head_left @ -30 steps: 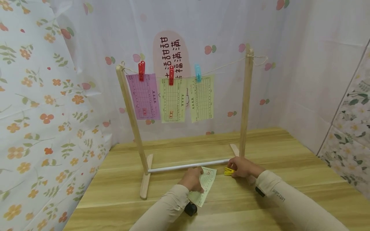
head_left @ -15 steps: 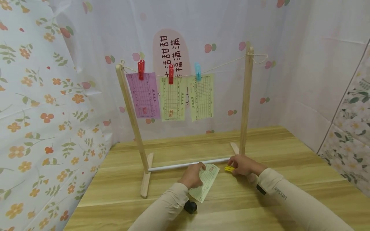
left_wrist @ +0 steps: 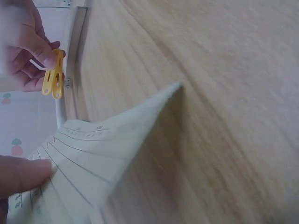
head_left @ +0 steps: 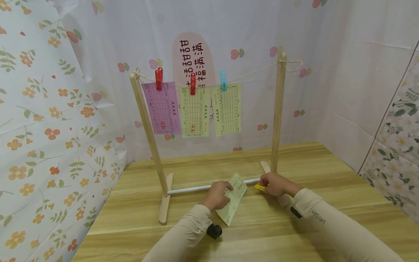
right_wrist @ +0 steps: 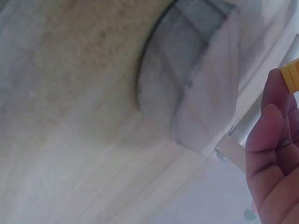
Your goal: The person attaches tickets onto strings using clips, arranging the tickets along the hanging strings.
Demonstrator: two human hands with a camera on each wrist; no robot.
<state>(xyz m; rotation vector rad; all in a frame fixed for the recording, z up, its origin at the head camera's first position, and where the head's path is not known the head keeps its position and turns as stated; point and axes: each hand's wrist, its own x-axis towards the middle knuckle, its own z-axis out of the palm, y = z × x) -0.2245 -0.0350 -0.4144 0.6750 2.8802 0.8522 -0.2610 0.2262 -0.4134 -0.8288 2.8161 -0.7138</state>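
Note:
My left hand (head_left: pixel 215 195) pinches a pale green printed receipt slip (head_left: pixel 233 203) near its left side. In the left wrist view the slip (left_wrist: pixel 98 149) bends, with one corner sticking out over the tabletop. Farther right, beside the foot of the rack's right post, my right hand (head_left: pixel 277 184) holds a yellow clothespin (head_left: pixel 260 187) between thumb and fingers. The left wrist view shows the clothespin's (left_wrist: pixel 53 77) two slotted arms. Only a bit of the clothespin (right_wrist: pixel 291 77) enters the right wrist view.
A wooden rack (head_left: pixel 278 120) with a white crossbar (head_left: pixel 190 189) stands on the wood-grain table (head_left: pixel 131 225). From its string (head_left: pixel 252 76) hang a purple slip (head_left: pixel 162 109) and two green slips (head_left: pixel 195 112), held by two red clothespins (head_left: pixel 158 79) and a blue clothespin (head_left: pixel 223 80).
The slip in my left hand has risen and tilted, its upper corner now overlapping the white crossbar. My right hand has lifted slightly with the yellow clothespin, which has turned a little.

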